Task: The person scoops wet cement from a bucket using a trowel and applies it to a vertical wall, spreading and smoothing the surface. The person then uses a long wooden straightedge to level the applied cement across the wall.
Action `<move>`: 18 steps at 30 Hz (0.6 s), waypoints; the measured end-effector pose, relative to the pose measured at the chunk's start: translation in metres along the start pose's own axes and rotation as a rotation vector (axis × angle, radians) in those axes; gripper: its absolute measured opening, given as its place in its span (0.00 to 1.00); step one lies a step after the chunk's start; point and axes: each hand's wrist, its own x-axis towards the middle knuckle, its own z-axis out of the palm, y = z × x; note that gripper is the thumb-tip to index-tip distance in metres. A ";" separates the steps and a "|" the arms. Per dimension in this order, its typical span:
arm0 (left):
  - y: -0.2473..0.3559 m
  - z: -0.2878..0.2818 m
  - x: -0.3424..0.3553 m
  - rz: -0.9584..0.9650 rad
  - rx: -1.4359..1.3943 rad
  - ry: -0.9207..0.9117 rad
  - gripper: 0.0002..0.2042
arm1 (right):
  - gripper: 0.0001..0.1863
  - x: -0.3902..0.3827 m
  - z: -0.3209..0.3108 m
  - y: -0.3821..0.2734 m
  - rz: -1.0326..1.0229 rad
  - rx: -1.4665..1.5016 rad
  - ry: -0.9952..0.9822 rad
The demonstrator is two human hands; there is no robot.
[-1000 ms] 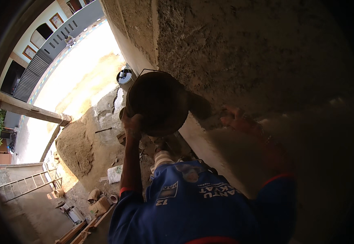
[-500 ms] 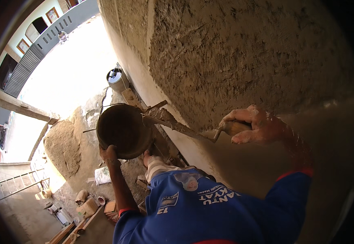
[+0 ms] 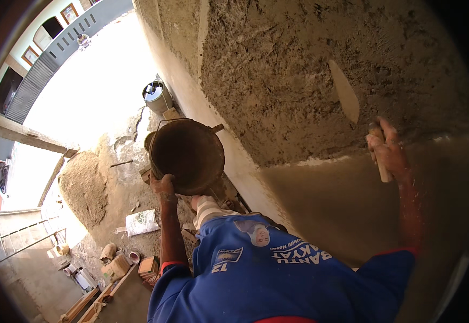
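One trowel (image 3: pixel 345 96) sits snug in the right hand (image 3: pixel 390 154), blade slanting up-left from that grip over rough wall (image 3: pixel 277 91), left hand (image 3: pixel 163 185) well apart, holding the bucket (image 3: pixel 215 151).

The bucket (image 3: pixel 187 155) partly hides the left grip (image 3: pixel 163 186); the distant person (image 3: pixel 83 41) is too small to make out

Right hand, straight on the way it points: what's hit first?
Probably the rough wall, met by the trowel blade ahead of the right hand; any gap between them is unclear.
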 end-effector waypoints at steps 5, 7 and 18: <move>-0.002 0.031 -0.018 0.137 -0.031 -0.127 0.27 | 0.26 -0.004 0.121 0.059 0.091 0.014 -0.399; 0.005 0.038 -0.025 0.195 -0.011 -0.176 0.27 | 0.26 -0.008 0.147 0.041 0.047 -0.016 -0.570; 0.081 0.081 -0.063 0.293 -0.162 -0.419 0.28 | 0.22 0.026 0.220 -0.016 -0.232 0.282 -0.480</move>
